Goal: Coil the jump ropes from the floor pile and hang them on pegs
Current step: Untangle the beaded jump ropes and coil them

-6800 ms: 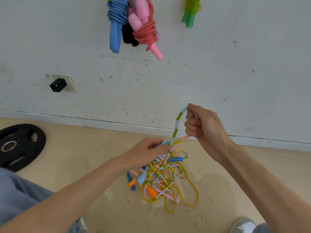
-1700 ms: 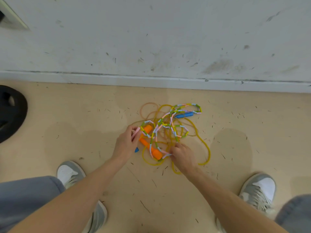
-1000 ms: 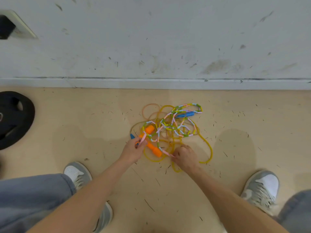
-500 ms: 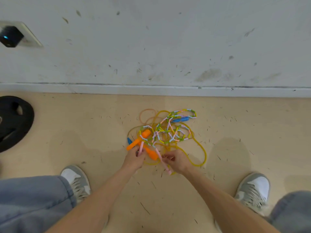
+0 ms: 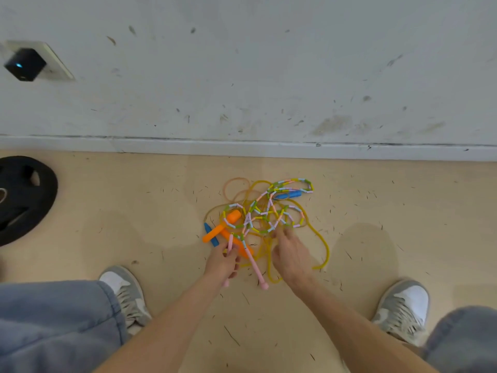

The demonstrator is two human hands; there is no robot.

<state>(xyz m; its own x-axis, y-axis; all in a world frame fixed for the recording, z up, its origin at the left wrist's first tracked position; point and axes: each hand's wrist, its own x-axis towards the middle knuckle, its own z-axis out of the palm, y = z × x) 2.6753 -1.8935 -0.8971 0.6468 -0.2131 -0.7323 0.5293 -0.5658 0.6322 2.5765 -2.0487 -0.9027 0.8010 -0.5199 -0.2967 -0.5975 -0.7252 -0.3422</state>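
A tangled pile of jump ropes [image 5: 265, 211] lies on the tan floor by the wall. It holds a beaded rope in pastel colours [image 5: 279, 189], a yellow rope [image 5: 324, 243], orange handles [image 5: 215, 232] and blue handles [image 5: 287, 195]. My left hand [image 5: 224, 261] grips one pink handle [image 5: 230, 244] of the beaded rope. The other pink handle [image 5: 256, 269] lies on the floor between my hands. My right hand [image 5: 290, 253] reaches into the pile with its fingers stretched out, touching the beaded strands.
A black weight plate [image 5: 24, 197] lies on the floor at the left. A black plug [image 5: 24, 64] sits in a wall socket above it. My two grey shoes [image 5: 126, 294] [image 5: 400, 308] stand either side of the pile. The white wall and baseboard [image 5: 242, 148] run behind.
My right hand let go of the second pink handle, which now lies on the floor, and moved forward into the pile. My left hand kept hold of its pink handle and drew back a little.
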